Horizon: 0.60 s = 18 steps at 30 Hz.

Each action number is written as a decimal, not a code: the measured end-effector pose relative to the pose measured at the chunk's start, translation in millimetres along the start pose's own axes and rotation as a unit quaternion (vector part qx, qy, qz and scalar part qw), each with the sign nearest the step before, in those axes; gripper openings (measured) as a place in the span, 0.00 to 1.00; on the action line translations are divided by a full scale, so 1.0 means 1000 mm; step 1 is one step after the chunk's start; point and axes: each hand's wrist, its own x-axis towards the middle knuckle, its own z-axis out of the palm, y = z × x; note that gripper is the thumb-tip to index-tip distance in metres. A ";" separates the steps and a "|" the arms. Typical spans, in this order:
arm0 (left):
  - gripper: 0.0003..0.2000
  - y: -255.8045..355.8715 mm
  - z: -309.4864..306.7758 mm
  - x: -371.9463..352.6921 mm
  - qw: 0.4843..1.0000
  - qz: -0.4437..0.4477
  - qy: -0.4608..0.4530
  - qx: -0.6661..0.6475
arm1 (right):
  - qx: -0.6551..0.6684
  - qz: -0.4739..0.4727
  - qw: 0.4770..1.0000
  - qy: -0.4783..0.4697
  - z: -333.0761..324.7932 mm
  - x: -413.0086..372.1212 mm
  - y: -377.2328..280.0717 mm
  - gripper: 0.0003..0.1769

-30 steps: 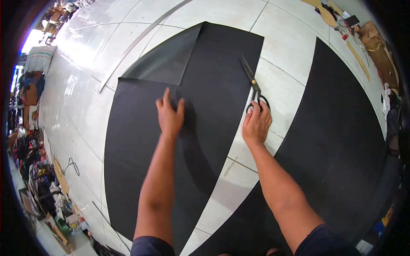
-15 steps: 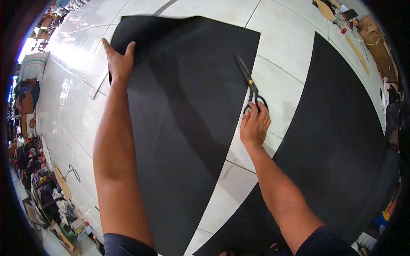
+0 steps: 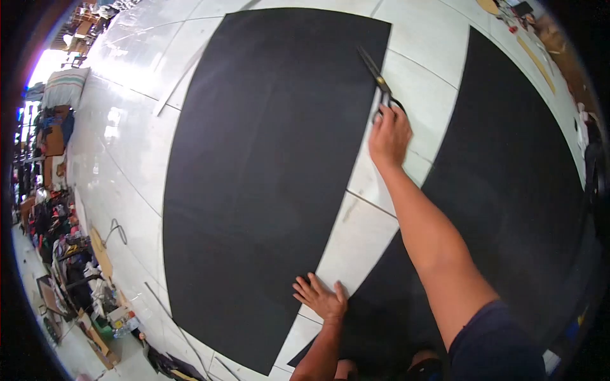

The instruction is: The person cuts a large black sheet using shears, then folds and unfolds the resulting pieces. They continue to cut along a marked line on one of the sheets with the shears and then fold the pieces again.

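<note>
A large black sheet [image 3: 254,165] lies flat on the tiled floor [image 3: 130,168], left of centre. At its lower right edge, the left grip [image 3: 323,301] is wide open, palm down with fingers and thumb spread, holding nothing; whether it presses on the edge I cannot tell. Its forearm enters short from the bottom. Further right, the right arm stretches long from the lower right corner, nearly straight, its grip [image 3: 391,136] curled closed on the handles of the scissors [image 3: 381,81].

Half a second ago the left grip was up at the sheet's far left corner, which was then raised; now that corner lies smooth. The right grip has kept hold of the scissors.

The sheet's long axis runs from the far side towards the person, narrowing at the near end. The scissors lie at its right edge, blades over the sheet, pointing away and slightly left, handles beside the edge over tile. A second black sheet [image 3: 515,165] lies rightmost.
</note>
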 end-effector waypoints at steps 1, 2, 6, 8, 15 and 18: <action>0.40 0.004 -0.002 0.007 1.000 0.005 0.003 -0.004 | 0.015 0.001 1.000 0.011 0.003 0.003 0.003 0.15; 0.41 0.005 -0.005 0.003 1.000 0.005 -0.001 -0.006 | 0.026 0.001 1.000 0.014 0.005 0.000 0.004 0.14; 0.39 0.007 -0.005 0.001 1.000 0.009 0.007 -0.008 | -0.001 -0.021 0.995 -0.093 -0.015 0.018 0.013 0.15; 0.39 0.006 0.000 -0.001 0.999 0.011 0.027 0.023 | -0.016 0.124 0.976 -0.180 -0.032 0.028 0.002 0.27; 0.42 -0.001 0.003 -0.005 0.999 0.016 0.040 0.015 | 0.346 0.264 0.877 -0.202 -0.161 -0.083 0.018 0.24; 0.44 -0.005 -0.004 -0.009 0.998 0.030 0.056 -0.029 | 0.370 0.145 0.871 -0.288 -0.301 -0.205 0.075 0.23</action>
